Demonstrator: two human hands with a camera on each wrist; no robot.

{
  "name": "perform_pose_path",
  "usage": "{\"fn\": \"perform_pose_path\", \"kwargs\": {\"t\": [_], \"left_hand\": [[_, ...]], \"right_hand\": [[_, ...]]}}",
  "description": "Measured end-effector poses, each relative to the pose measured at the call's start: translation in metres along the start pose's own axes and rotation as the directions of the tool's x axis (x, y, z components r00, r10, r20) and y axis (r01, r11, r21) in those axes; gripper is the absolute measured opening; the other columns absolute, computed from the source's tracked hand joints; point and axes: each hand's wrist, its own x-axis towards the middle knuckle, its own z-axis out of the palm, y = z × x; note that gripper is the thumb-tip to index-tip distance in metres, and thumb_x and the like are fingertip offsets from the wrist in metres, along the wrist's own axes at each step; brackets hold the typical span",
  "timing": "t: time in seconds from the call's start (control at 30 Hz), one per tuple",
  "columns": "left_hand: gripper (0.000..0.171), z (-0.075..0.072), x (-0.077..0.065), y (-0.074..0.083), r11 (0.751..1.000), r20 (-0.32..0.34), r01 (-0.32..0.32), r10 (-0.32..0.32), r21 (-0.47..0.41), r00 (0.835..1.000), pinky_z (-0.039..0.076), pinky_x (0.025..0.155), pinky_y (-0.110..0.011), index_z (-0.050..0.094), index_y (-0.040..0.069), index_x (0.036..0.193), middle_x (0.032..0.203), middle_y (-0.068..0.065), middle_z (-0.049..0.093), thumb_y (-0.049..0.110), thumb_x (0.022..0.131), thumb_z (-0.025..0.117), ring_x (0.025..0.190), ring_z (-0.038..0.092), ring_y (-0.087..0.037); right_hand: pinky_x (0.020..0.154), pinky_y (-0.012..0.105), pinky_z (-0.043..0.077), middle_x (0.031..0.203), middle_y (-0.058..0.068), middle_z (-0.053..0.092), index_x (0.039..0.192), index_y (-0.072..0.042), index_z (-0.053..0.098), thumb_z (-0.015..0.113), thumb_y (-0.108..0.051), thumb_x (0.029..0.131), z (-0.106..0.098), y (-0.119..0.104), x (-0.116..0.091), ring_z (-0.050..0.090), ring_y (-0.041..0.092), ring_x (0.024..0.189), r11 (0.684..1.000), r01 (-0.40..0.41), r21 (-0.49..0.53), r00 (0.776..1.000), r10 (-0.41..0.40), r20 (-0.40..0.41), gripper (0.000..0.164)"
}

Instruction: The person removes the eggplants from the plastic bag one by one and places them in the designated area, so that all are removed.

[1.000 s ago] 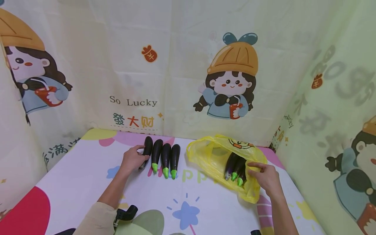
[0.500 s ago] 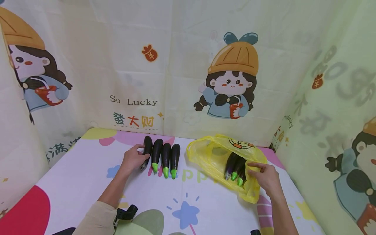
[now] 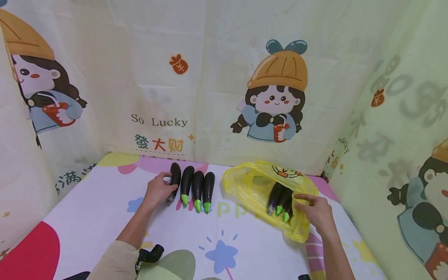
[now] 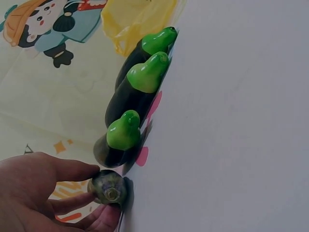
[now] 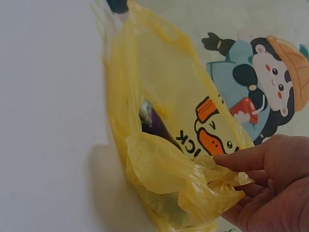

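Four dark eggplants lie in a row left of the middle in the head view. My left hand [image 3: 159, 189] holds the leftmost eggplant [image 3: 175, 173], thumb on one side and fingers on the other; its dull, greyish stem end [image 4: 110, 189] faces the left wrist camera. Beside it lie the others, such as the eggplant [image 3: 187, 181] with a bright green cap. My right hand [image 3: 320, 214] pinches the edge of a yellow plastic bag [image 3: 245, 186], which gapes toward me. Inside the bag rest three eggplants [image 3: 276, 194], partly covered by its plastic in the right wrist view.
A printed cloth covers the table [image 3: 196, 233]. Cartoon-patterned curtains [image 3: 217, 97] close in the back and both sides. A black wrist mount [image 3: 151, 254] sits at my left sleeve.
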Motion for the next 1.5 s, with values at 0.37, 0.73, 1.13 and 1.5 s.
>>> {"fn": "perform_pose_path", "kwargs": {"t": [0.37,0.73,1.13,1.5], "left_hand": [[0.056,0.002,0.002,-0.001,1.000,0.007,0.010,-0.010,0.005,1.000,0.060,0.082,-0.044,0.051,-0.001,0.144,0.120,-0.029,0.064,0.022,0.096,0.068,0.106,0.062,-0.039],[0.057,0.000,-0.003,0.003,1.000,0.012,-0.008,0.008,0.012,1.000,0.060,0.078,-0.044,0.049,-0.002,0.145,0.117,-0.029,0.063,0.022,0.096,0.068,0.101,0.062,-0.038],[0.059,-0.001,-0.004,0.002,0.999,-0.014,-0.036,0.036,0.032,0.999,0.061,0.080,-0.047,0.048,-0.003,0.146,0.122,-0.032,0.060,0.021,0.096,0.069,0.107,0.059,-0.042],[0.050,0.001,-0.005,0.009,0.995,-0.137,-0.079,0.088,0.067,0.987,0.052,0.086,-0.051,0.054,-0.003,0.140,0.120,-0.028,0.052,0.018,0.097,0.066,0.110,0.050,-0.040]], "right_hand": [[0.062,0.031,0.041,0.090,0.008,0.047,0.131,-0.004,0.072,0.072,-0.018,0.096,0.001,0.000,-0.002,0.045,0.029,0.095,1.000,-0.005,0.002,1.000,0.005,0.002,0.038],[0.063,0.031,0.043,0.096,0.010,0.055,0.131,-0.004,0.072,0.072,-0.017,0.096,0.001,0.000,-0.002,0.046,0.030,0.098,1.000,0.006,0.005,1.000,-0.006,0.000,0.037],[0.064,0.031,0.044,0.108,0.016,0.059,0.130,-0.004,0.072,0.072,-0.017,0.096,0.002,0.000,-0.001,0.047,0.032,0.102,1.000,-0.001,0.012,1.000,0.001,0.002,0.036],[0.055,0.030,0.038,0.074,0.001,0.035,0.130,-0.005,0.073,0.072,-0.018,0.095,0.000,0.000,0.001,0.039,0.021,0.072,1.000,0.019,-0.006,1.000,-0.019,0.005,0.037]]}}
